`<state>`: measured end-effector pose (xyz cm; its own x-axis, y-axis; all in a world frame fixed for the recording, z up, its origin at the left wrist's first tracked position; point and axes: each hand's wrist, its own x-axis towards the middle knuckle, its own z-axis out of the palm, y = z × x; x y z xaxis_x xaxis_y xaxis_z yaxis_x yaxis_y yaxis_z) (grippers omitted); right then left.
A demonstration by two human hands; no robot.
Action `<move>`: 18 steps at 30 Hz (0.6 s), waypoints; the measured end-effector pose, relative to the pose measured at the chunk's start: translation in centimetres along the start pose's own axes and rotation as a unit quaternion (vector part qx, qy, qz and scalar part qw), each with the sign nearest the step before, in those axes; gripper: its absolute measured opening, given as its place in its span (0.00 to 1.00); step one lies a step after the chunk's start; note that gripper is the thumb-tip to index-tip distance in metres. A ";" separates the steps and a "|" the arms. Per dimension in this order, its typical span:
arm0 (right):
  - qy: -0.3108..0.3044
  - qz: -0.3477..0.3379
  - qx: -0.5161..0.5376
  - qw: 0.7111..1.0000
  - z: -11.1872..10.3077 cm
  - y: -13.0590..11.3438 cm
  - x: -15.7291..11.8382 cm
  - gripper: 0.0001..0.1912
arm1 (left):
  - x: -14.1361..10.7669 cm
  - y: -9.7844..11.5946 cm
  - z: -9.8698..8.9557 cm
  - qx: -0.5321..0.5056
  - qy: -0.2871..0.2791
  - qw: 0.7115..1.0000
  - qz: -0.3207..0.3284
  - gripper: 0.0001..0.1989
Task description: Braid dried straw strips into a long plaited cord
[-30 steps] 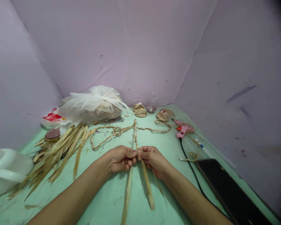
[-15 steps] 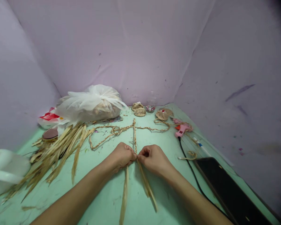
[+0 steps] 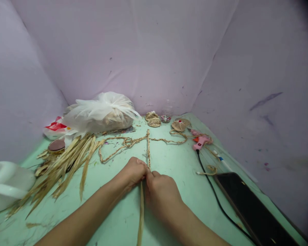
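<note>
A thin braided cord runs down the middle of the green table to my fingers. My left hand is closed in a pinch on the cord's lower end. Against it, my right hand is closed on the same end, its fingers partly hidden behind its back. One loose flat straw strand hangs down toward me between the hands. Any other strands are hidden by my right hand. A longer braided rope lies in loops behind my hands.
Dried strips, a white jug and a plastic bag lie left. Woven discs and a bead container stand at the back. A pink glue gun, its black cable and a dark phone-like slab are right.
My right hand has moved left and turned over, now touching my left hand. The strands that hung on the right are now out of sight; the left strand has shifted slightly right.
</note>
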<state>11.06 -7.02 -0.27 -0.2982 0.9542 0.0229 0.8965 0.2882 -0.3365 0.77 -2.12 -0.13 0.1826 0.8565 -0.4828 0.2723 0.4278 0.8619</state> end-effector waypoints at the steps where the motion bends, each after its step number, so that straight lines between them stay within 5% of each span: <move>1: -0.008 0.003 0.034 0.999 -0.4 0.5 0.2 0.10 | 0.1 0.0 -0.1 0.007 -0.003 1.000 0.002 0.05; 4: -0.002 0.057 0.214 0.975 -1.6 2.3 1.2 0.12 | 0.1 0.3 -0.6 0.022 -0.022 1.000 0.003 0.04; 7: 0.061 0.149 0.421 0.893 -1.7 3.6 2.4 0.08 | 0.0 0.6 -1.1 0.044 -0.055 0.998 0.010 0.06; 10: -0.058 0.202 0.594 0.776 -1.1 3.2 2.8 0.06 | -0.2 0.7 -1.3 0.053 -0.070 0.996 0.019 0.06; 12: -0.126 0.205 0.644 0.726 -0.7 2.6 2.8 0.04 | -0.2 0.8 -1.3 0.054 -0.073 0.996 0.026 0.06; 14: -0.142 0.206 0.637 0.729 -0.3 2.4 2.9 0.05 | -0.1 0.7 -1.3 0.058 -0.078 0.995 0.026 0.05; 18: -0.104 0.229 0.543 0.801 0.4 2.9 3.1 0.08 | 0.3 0.4 -1.5 0.089 -0.098 0.990 0.049 0.04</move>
<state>12.54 -3.23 -1.58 -0.1689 0.8736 -0.4564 0.1462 -0.4357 -0.8881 -0.50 -1.30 0.27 0.3916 0.8110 -0.4346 0.4040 0.2729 0.8731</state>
